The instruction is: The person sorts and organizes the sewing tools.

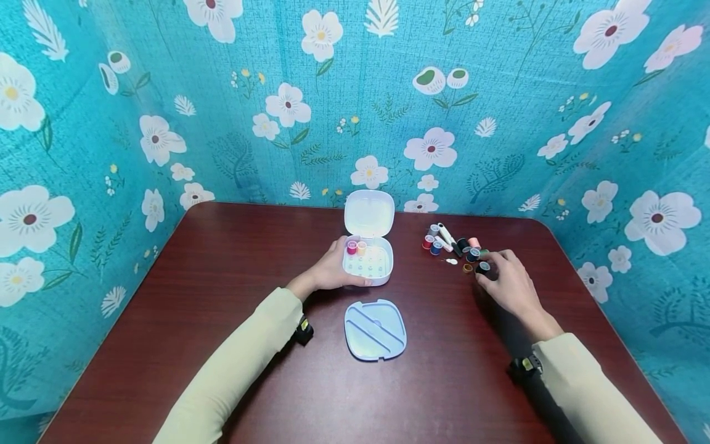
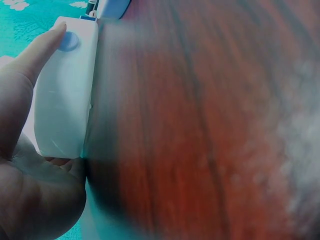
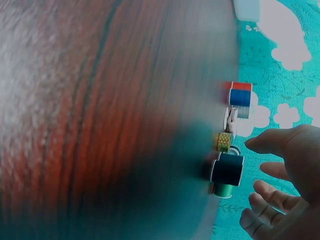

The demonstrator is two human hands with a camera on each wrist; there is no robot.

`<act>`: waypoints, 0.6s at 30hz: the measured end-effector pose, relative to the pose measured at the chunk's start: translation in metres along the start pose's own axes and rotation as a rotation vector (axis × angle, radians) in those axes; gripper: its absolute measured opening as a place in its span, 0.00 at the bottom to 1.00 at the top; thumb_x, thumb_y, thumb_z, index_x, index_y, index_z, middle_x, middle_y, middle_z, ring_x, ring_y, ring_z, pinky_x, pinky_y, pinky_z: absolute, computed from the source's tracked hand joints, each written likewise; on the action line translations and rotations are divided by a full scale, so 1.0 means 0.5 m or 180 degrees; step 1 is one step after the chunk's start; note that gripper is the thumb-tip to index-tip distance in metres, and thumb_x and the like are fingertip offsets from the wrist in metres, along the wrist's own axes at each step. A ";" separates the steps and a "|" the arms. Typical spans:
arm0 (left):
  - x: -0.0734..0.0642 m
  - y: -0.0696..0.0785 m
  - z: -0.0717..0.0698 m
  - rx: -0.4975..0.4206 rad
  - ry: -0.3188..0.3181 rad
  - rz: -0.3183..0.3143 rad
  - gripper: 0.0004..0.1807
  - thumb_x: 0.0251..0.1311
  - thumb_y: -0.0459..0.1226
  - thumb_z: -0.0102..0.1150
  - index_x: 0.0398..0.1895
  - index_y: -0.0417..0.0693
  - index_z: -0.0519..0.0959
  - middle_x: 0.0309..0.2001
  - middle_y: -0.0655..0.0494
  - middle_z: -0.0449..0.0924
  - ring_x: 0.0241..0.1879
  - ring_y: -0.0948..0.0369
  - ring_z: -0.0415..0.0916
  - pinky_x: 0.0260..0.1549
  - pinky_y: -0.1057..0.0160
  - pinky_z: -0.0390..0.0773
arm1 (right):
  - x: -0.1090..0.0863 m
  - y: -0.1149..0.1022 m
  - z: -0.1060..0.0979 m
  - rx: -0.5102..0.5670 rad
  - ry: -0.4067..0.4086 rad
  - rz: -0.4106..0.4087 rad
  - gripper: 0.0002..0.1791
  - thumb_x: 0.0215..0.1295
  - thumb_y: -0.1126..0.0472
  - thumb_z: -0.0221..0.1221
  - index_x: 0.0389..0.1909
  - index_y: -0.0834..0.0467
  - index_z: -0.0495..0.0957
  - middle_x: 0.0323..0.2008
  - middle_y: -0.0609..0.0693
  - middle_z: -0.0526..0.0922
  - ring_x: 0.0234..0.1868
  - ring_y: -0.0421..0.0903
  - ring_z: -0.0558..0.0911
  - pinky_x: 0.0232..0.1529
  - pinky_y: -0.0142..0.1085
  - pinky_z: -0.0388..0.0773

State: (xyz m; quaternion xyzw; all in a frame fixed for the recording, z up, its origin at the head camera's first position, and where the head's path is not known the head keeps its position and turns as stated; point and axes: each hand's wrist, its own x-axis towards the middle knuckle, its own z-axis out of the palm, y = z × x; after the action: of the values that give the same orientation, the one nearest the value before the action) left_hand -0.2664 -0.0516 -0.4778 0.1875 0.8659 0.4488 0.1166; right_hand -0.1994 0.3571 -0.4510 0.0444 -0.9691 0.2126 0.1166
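My left hand grips a small white sewing box by its left side, thumb along the front wall. In the left wrist view, fingers reach around the box. Its lid stands raised at the back. Inside, a magenta thread spool and a peach spool stand in the back left. At the right, my right hand reaches to a black thread spool, thumb and fingers parted about it. The right wrist view shows the fingertips apart from this black spool.
A pale blue tray lies in front of the box. Beyond my right hand are a red spool, a blue spool, a gold thimble, a white needle threader and several more spools and small tools.
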 end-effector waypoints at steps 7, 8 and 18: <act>-0.004 0.005 -0.003 -0.0037 -0.0010 0.0011 0.66 0.38 0.55 0.84 0.77 0.50 0.51 0.64 0.49 0.62 0.61 0.53 0.66 0.61 0.51 0.70 | 0.006 0.015 0.005 0.0293 0.0047 0.0035 0.26 0.61 0.65 0.69 0.58 0.69 0.74 0.49 0.68 0.74 0.47 0.64 0.77 0.47 0.60 0.73; -0.004 0.005 -0.003 -0.0040 -0.0013 0.0010 0.66 0.39 0.55 0.84 0.77 0.49 0.51 0.64 0.49 0.62 0.61 0.53 0.66 0.61 0.52 0.70 | 0.007 0.016 0.005 0.0338 0.0053 0.0036 0.26 0.60 0.66 0.69 0.58 0.70 0.74 0.48 0.69 0.74 0.47 0.64 0.77 0.48 0.61 0.72; -0.001 -0.002 -0.001 -0.0025 -0.0034 0.0006 0.67 0.39 0.56 0.84 0.77 0.50 0.50 0.64 0.50 0.62 0.61 0.55 0.65 0.60 0.53 0.71 | 0.013 0.027 0.007 0.0637 -0.0016 0.0282 0.29 0.64 0.65 0.68 0.61 0.71 0.70 0.48 0.71 0.80 0.48 0.68 0.83 0.56 0.63 0.71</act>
State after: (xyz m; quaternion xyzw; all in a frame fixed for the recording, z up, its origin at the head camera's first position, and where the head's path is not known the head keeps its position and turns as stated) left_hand -0.2664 -0.0527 -0.4783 0.1902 0.8634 0.4512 0.1215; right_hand -0.2083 0.3677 -0.4580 0.0134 -0.9444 0.3132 0.0996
